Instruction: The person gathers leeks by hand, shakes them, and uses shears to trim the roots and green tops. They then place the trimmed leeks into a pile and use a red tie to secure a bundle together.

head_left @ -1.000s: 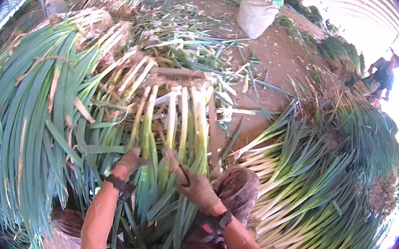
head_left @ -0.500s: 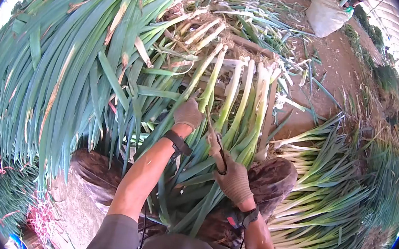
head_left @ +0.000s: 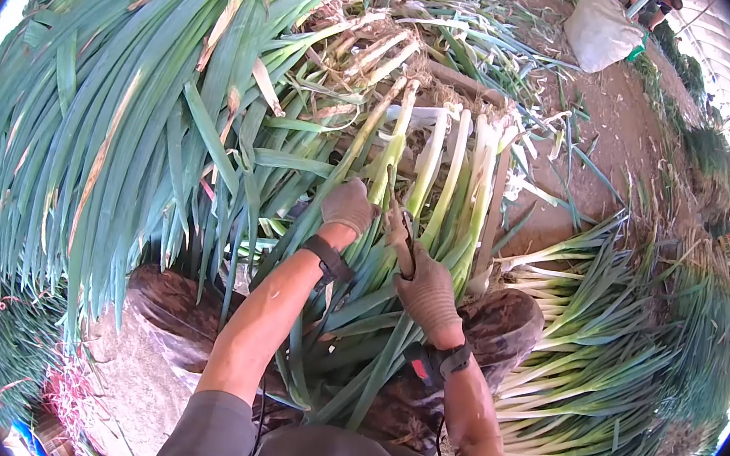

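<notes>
My left hand (head_left: 349,205), in a knit glove, is closed around the pale green shaft of a long green onion (head_left: 389,154). Its root end points away from me and its leaves run back toward my lap. In my right hand (head_left: 427,296), also gloved, is a slim tan hand tool (head_left: 402,246) with a dark curved lever along one side; I cannot make out its exact kind. The tip of the tool lies close to the onion shaft, just right of my left fingers. More green onions (head_left: 450,179) lie side by side to the right, over a wooden frame (head_left: 491,206).
A tall heap of green onions (head_left: 115,127) fills the left. Another pile (head_left: 584,361) lies at the right. Trimmings (head_left: 481,43) cover the ground ahead. A white sack (head_left: 601,31) stands farther off, near another person at the top edge. Pink ties (head_left: 75,398) lie lower left.
My right hand and the tool have shifted slightly up and away from me. My left hand stays on the onion shaft, almost unmoved.
</notes>
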`<state>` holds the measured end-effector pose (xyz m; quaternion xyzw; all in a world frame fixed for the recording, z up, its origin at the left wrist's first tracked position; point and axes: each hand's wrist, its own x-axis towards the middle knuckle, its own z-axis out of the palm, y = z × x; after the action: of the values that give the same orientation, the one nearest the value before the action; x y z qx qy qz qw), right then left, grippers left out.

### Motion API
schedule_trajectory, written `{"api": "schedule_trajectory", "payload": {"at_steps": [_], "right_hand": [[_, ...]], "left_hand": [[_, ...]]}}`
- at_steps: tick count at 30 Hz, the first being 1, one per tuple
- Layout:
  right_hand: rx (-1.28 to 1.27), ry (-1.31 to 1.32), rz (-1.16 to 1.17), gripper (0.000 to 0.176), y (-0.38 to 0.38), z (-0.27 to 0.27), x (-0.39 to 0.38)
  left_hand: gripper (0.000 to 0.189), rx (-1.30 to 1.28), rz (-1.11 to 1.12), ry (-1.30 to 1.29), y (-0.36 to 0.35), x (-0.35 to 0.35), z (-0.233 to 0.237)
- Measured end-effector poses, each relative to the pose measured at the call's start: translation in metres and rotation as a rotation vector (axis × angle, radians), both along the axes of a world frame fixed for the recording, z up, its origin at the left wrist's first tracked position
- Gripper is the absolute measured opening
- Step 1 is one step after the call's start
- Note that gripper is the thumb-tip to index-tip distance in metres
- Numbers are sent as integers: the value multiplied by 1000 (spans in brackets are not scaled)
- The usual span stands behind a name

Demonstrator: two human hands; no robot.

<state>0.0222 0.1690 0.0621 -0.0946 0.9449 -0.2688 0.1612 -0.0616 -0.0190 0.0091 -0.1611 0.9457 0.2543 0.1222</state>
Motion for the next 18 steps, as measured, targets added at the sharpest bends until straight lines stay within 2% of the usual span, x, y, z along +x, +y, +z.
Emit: {"api": "schedule_trajectory", "payload": {"at_steps": [7, 12, 18], "right_hand": [[40, 29, -38, 50, -6, -2, -41], [49, 66, -23, 50, -8, -7, -72], [42, 101, -64, 39, -18, -11, -114]], "left_hand": [[49, 6, -1, 16, 1, 2, -1], [61, 41, -38, -37, -1, -1, -4], [74, 96, -74, -21, -5, 0, -4]]}}
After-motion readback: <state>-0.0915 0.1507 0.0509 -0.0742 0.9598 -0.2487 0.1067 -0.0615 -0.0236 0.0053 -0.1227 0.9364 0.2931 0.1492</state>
